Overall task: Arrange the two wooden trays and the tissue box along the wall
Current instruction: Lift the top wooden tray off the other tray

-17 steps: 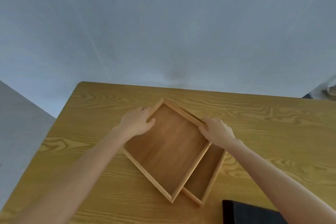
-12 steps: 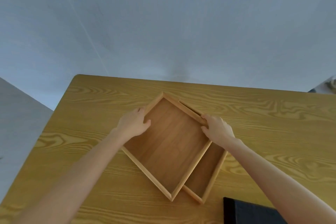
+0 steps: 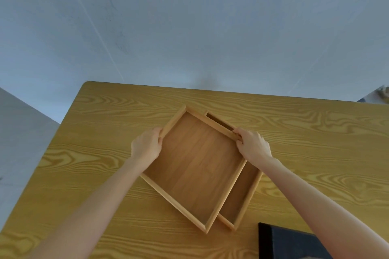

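Two shallow wooden trays lie stacked and skewed at the middle of the table. The upper tray [image 3: 195,166] sits on the lower tray [image 3: 242,193], whose right side and far strip show past it. My left hand [image 3: 146,147] grips the upper tray's left rim. Gripping its far right rim is my right hand [image 3: 252,145]. A black box [image 3: 294,242], perhaps the tissue box, lies at the bottom right, partly cut off by the frame.
The wooden table [image 3: 105,153] butts against a grey-blue wall [image 3: 189,27] along its far edge. Its left edge drops off to a grey floor [image 3: 21,143]. Bare tabletop runs between the trays and the wall.
Both hands have shifted along the upper tray's rims and closed on them. The upper tray has slid slightly left, and a gap now shows the lower tray's far strip.
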The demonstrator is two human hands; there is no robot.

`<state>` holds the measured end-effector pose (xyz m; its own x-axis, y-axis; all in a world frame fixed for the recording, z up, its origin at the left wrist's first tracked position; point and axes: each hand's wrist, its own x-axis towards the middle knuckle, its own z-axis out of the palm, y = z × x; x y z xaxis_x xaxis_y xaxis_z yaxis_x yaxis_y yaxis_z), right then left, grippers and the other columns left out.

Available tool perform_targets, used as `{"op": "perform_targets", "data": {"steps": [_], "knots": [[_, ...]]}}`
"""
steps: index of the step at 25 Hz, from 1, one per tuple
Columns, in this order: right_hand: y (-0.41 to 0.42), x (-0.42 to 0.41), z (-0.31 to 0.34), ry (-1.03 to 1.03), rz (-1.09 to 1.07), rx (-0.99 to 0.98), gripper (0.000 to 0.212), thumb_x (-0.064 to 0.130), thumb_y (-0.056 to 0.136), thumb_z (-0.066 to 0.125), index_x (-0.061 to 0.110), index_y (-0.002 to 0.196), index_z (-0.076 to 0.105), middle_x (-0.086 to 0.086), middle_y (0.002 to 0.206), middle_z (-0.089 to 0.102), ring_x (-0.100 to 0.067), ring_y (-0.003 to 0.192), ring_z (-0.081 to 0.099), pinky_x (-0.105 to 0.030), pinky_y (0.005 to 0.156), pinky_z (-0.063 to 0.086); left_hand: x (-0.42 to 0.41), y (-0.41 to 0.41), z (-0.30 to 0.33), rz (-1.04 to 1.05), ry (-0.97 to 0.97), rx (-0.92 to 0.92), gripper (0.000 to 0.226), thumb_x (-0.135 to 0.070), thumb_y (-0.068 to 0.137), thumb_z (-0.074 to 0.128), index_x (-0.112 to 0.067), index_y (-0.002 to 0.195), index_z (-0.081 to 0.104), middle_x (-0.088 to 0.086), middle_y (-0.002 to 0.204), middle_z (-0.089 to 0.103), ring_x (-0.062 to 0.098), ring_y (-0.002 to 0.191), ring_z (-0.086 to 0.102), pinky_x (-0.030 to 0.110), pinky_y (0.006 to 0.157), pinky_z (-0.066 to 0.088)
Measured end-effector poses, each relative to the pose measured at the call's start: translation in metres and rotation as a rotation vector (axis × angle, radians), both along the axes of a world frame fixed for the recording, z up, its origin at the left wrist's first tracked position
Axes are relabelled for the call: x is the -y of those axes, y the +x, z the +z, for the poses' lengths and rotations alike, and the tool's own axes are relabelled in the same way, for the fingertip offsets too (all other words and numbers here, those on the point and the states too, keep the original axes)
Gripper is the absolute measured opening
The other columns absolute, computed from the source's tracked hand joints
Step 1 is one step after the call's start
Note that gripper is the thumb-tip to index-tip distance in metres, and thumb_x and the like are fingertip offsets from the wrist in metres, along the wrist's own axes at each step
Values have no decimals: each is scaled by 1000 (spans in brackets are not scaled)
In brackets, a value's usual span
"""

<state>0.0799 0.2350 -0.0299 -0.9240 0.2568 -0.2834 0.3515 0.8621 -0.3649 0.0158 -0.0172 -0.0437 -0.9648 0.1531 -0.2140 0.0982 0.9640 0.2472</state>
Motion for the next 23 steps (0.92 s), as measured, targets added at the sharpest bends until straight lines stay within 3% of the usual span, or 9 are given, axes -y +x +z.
{"op": "perform_targets", "data": {"steps": [4,9,11,13,15,17,23], "knots": [[17,5,-2,-56,-61,-5,46,16,91,48,15,135,35,-9,135,49,-29,117,50,-43,88,48,14,19,-3,55,24,-11,37,-24,93,45,-18,130,46,6,106,68,24,83,65,28,56,42],[47,21,-8,-252,-295,11,59,23,90,50,8,139,23,-15,138,43,-33,125,42,-48,101,36,32,45,-6,172,69,6,37,-29,91,46,-19,127,49,5,106,70,27,91,65,29,61,43],[61,31,-10,-362,-370,23,60,25,90,51,5,139,23,-16,138,44,-30,123,45,-44,98,41,37,53,-7,220,108,29,38,-31,90,48,-19,126,51,5,111,68,28,97,64,32,68,46],[73,42,-12,-419,-411,27,57,24,90,53,4,137,28,-16,131,50,-24,108,52,-36,87,46,39,62,-8,254,145,47,39,-32,90,48,-19,126,51,4,114,67,28,98,63,32,69,47],[84,51,-13,-441,-417,19,52,21,90,53,4,135,32,-14,122,56,-15,89,50,-27,73,44,41,68,-8,275,182,42,38,-33,89,50,-20,125,52,4,114,67,28,97,64,31,67,44],[91,56,-14,-463,-428,8,52,19,90,53,6,136,32,-12,119,57,-13,83,47,-23,66,42,44,73,-8,274,206,46,38,-33,89,50,-20,125,52,4,114,67,29,98,63,31,67,42],[107,63,-7,-462,-436,5,52,16,90,51,10,138,31,-12,124,56,-26,101,58,-40,82,54,54,92,-6,211,208,144,41,-23,88,52,-16,128,47,8,117,64,29,102,61,33,74,45]]}}
